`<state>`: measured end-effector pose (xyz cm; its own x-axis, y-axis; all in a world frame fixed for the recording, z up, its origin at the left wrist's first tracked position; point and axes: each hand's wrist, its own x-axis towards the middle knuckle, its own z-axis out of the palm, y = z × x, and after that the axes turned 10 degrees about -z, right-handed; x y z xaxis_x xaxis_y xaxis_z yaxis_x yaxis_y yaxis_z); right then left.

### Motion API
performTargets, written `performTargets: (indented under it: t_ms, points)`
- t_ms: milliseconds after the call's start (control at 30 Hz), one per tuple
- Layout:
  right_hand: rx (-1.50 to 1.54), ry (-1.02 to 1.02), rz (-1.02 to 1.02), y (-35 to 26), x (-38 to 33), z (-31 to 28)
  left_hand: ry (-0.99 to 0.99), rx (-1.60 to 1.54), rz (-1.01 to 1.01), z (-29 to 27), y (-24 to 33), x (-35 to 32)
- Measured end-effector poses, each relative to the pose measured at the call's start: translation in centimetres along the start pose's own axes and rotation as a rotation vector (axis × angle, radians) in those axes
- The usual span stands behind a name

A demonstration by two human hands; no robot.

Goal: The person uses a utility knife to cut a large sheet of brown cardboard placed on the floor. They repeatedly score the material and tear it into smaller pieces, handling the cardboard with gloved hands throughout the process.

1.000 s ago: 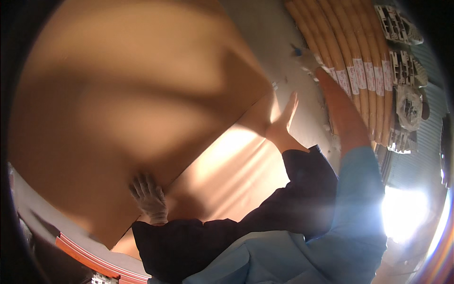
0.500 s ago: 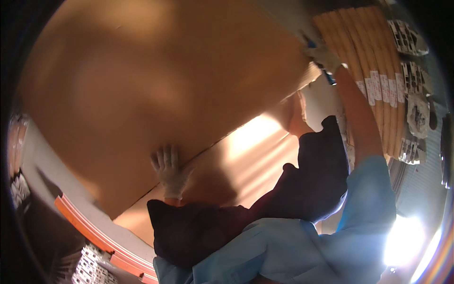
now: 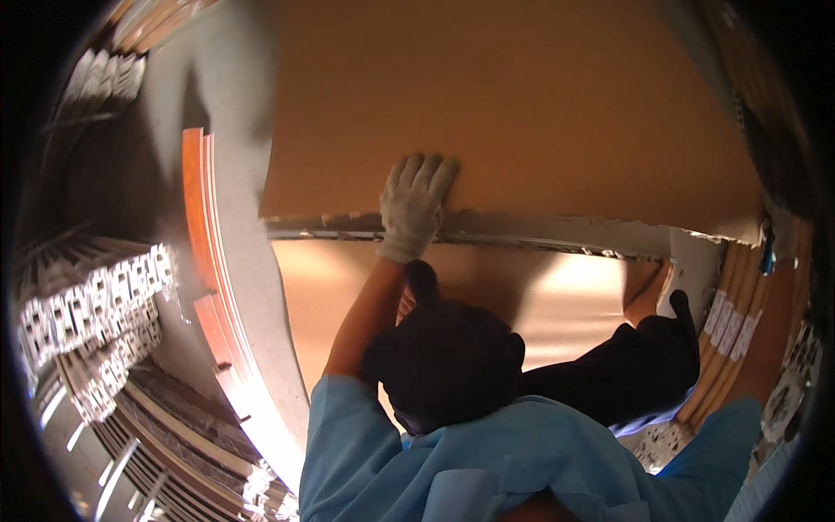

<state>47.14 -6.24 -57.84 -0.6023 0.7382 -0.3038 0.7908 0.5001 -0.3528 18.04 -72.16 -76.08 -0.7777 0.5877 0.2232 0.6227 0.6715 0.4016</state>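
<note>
A large brown board [image 3: 522, 113] fills the upper part of the view, tilted up off a second brown sheet [image 3: 539, 296] that lies below it. My left hand [image 3: 413, 204], in a white glove, grips the board's lower edge with the fingers spread over its face. At the board's right end a skin-coloured part of my right hand [image 3: 648, 291] shows under the edge; its fingers are hidden. My dark trouser legs [image 3: 452, 365] and blue shirt [image 3: 487, 461] cover the lower middle.
Orange-edged boards [image 3: 204, 226] stand stacked at the left on the grey floor [image 3: 235, 130]. White metal profiles [image 3: 96, 313] lie further left. Long wooden strips with white labels [image 3: 731, 322] are stacked at the right. A small blue object [image 3: 766, 248] hangs at the board's right corner.
The board's edge has swung from slanted to nearly level across the view. My left hand has slid up onto that edge. My right arm, earlier stretched up to the right, is now mostly hidden.
</note>
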Motion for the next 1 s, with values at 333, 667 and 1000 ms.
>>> performTargets:
  t_ms: [333, 667, 1000]
  points:
    - [-0.294, 0.325, -0.685, -14.5, -6.2, 15.9, -0.049, 0.151, 0.038, -2.0, -2.0, 7.3]
    - [0.505, -0.541, -0.003, -27.6, -17.7, 25.9, 0.051, 0.195, 0.088, -4.5, -0.8, 11.5]
    - [1.51, -0.535, -0.154, -30.8, -13.1, 23.9, 0.186, 0.149, 0.229, -5.7, 3.1, 13.2]
